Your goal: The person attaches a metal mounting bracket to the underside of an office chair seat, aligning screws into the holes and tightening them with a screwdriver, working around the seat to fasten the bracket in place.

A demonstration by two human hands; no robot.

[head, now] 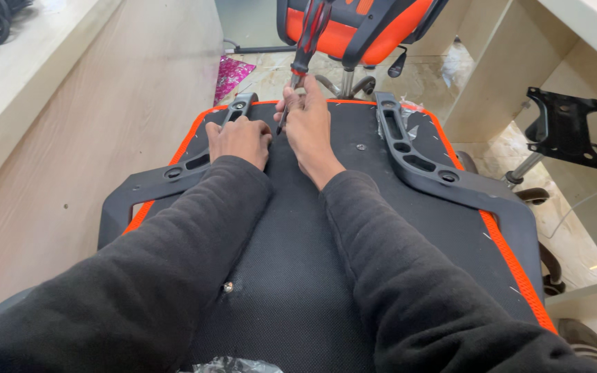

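An upturned chair seat [298,228], black mesh with an orange rim, lies in front of me. My right hand [307,117] grips a red and black screwdriver [309,38] upright, its tip down on the seat near the far edge. My left hand [240,138] rests as a fist on the seat beside the left black plastic armrest bracket [174,173]. A second black bracket [437,173] lies along the seat's right side. A bolt [228,286] sits in the mesh near my left sleeve, and a screw [360,146] shows further up.
An orange and black chair back [361,31] stands beyond the seat. A wooden panel [91,152] runs along the left. A black metal mounting plate [564,128] on a stem is at the right, by a desk leg. Pink wrapping [231,72] lies on the floor.
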